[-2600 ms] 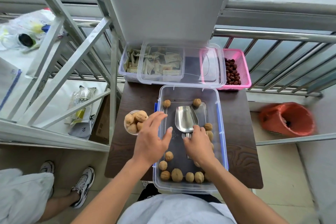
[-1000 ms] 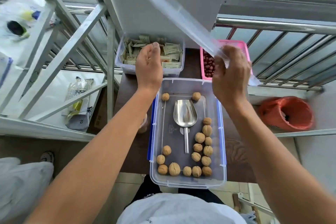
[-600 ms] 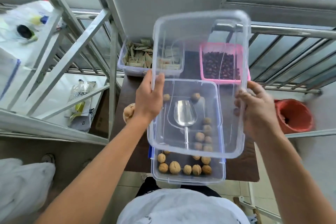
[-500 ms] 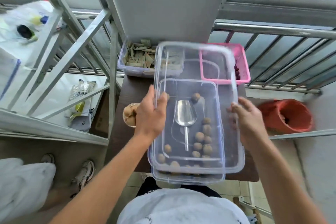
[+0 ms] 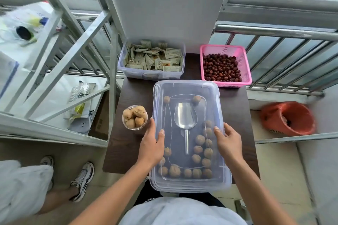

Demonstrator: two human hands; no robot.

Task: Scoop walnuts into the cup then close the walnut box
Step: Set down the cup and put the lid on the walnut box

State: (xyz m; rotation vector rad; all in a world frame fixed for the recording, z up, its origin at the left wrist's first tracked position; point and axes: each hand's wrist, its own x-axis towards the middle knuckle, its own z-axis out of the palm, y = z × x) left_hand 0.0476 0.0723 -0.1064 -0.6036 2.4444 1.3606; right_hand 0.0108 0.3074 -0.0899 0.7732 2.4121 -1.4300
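The clear walnut box point(image 5: 190, 187) sits in the middle of the dark table, with its clear lid point(image 5: 186, 89) lying flat on top. Through the lid I see the metal scoop point(image 5: 185, 117) and several walnuts point(image 5: 200, 139). My left hand point(image 5: 151, 144) grips the lid's left edge, thumb on top. My right hand point(image 5: 227, 142) grips the right edge the same way. A small clear cup point(image 5: 135, 117) heaped with walnuts stands on the table just left of the box.
Behind the box are a clear tub of sachets point(image 5: 151, 62) and a pink basket of red dates point(image 5: 224, 65). Metal railings run along the left and back. An orange bin point(image 5: 288, 118) stands on the floor at right. Another person's legs and shoes point(image 5: 82, 181) are at lower left.
I picked the lid up from behind the box, turned it over above it and lowered it. It now rests flat on the box with both hands at its sides.
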